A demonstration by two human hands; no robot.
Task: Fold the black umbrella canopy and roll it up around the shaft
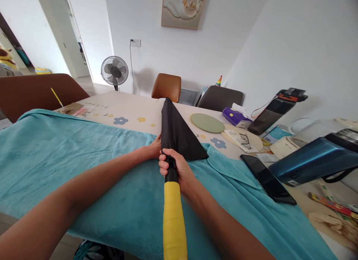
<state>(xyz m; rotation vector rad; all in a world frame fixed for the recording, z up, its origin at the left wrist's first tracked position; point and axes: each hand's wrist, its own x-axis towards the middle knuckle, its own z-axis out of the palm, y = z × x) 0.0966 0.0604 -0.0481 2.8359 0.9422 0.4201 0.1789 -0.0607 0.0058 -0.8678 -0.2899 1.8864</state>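
Holding black umbrella (pixel 173 135) over teal blanket (pixel 120 208), R hand (pixel 179 166) closed round its base above yellow handle (pixel 174 219), L hand (pixel 154 147) beside canopy (pixel 167 120) (grip: can't tell); canopy apparently folded, R-side panel (pixel 192 146) not yet wrapped.

left grip (pixel 154 148) and right grip (pixel 179 167) are showing bare | uncovered forearms (pixel 106 178) are narrowing smoothly | dark lap clothing (pixel 97 251) is peeking out below, carrying curved teal and white shapes
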